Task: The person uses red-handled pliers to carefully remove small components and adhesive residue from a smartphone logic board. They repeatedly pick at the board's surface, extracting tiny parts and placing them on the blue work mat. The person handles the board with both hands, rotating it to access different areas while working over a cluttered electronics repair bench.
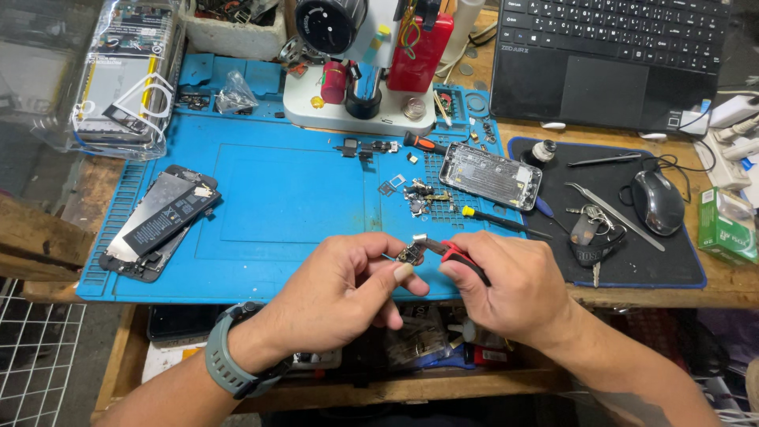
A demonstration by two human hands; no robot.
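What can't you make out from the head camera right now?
- Small part pinched in the left hand: too small, half covered by fingertips.
- Red-handled pliers in the right hand: handles hidden in the palm.
- Loose bits on the blue mat: too tiny.
- Laptop: screen cut off by the top edge.

Wooden bench [735, 289] carries a blue repair mat [277, 198], black mousepad [664, 265], laptop [609, 59], green box [726, 225].

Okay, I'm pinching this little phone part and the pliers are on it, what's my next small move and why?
Probably keep the left hand steady and ease the red-handled pliers in the right hand gently: the small component is pinched only by fingertips, held in the air over the blue mat's front edge.
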